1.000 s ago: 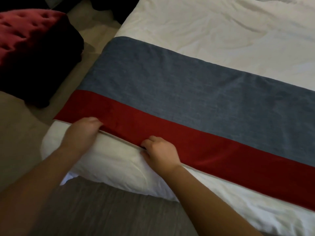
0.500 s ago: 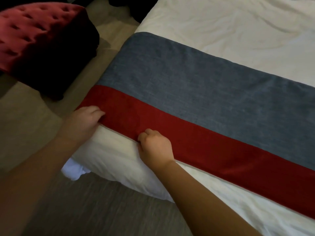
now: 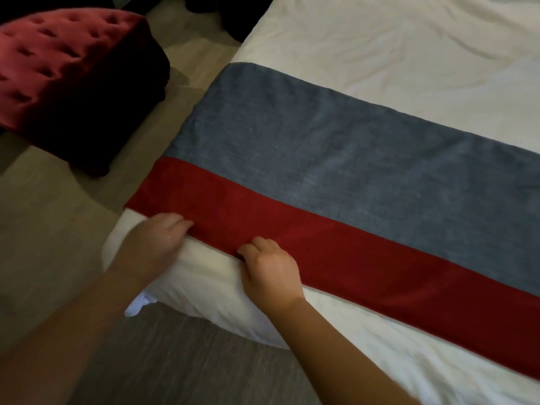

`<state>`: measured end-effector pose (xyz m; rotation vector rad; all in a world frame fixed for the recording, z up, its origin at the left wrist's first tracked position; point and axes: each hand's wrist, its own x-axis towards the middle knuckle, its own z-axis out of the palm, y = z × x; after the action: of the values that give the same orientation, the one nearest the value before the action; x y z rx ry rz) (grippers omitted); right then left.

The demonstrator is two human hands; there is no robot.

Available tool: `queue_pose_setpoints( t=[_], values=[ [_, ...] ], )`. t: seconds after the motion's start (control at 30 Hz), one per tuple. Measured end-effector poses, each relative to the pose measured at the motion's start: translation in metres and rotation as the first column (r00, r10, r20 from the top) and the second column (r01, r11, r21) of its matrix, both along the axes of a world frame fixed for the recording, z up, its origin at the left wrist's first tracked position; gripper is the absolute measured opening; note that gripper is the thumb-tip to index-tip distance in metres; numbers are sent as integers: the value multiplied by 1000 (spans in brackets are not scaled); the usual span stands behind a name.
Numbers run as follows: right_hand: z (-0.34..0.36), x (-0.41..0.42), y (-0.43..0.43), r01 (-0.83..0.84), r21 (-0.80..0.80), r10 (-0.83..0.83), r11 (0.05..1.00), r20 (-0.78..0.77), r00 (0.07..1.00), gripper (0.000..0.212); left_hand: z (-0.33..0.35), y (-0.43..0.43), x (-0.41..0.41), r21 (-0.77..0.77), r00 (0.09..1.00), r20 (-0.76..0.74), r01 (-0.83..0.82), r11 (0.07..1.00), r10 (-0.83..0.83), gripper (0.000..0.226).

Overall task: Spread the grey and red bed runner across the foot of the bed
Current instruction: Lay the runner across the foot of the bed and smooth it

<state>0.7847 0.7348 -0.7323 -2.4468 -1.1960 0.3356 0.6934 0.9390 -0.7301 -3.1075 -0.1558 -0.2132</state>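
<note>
A: Where does the bed runner [image 3: 321, 176] lie?
B: Flat on the white bed [image 3: 409, 54]. Its long axis runs from the corner by the 2 hands off to the right, grey band far, red band near.
A: And the hands?
B: Both are at the red hem. The left hand [image 3: 157, 244] curls over it nearest the runner's end; the right hand [image 3: 270, 273] pinches it just beside. Any tug, I'd guess, follows that hem — toward the bed's side.
A: The room?
B: Pale floor [image 3: 43, 214], and a red tufted ottoman [image 3: 58, 68] well apart on the left.
</note>
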Motion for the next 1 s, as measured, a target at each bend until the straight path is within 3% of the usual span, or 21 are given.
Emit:
queue_pose_setpoints(
  t=[0.13, 0.23, 0.37, 0.5, 0.57, 0.7, 0.8, 0.87, 1.0],
  values=[
    [-3, 7, -65, 95, 49, -98, 994, 51, 994, 19, -3, -70, 28, -91, 953, 125, 287, 953, -275, 27],
    [-5, 19, -103, 150, 41, -153, 988, 93, 984, 20, -10, -123, 51, -135, 904, 122, 423, 896, -409, 9],
    [-7, 16, -112, 124, 25, -126, 992, 98, 987, 24, -13, -142, 53, -172, 928, 23, 370, 913, -372, 26],
    [-7, 15, -117, 77, 53, -81, 996, 77, 994, 20, -5, -142, 51, -166, 924, -72, 361, 918, -377, 13],
    [-6, 17, -136, 40, 74, -46, 996, 83, 996, 20, 0, -152, 55, -183, 929, -99, 336, 924, -357, 21],
    [-4, 35, -214, 164, 63, -170, 984, 102, 980, 26, 5, -212, 71, -198, 899, -86, 407, 892, -430, 30],
    [0, 52, -291, 278, -29, -274, 960, 115, 955, 28, 4, -275, 93, -230, 883, -57, 443, 866, -467, 23],
    [2, 63, -328, 326, -104, -316, 940, 104, 943, 26, 6, -314, 109, -225, 869, -81, 461, 859, -488, 3],
    [-4, 74, -352, 228, -240, -221, 944, 58, 974, 14, 7, -350, 120, -180, 871, -191, 423, 888, -453, 27]
  ],
)
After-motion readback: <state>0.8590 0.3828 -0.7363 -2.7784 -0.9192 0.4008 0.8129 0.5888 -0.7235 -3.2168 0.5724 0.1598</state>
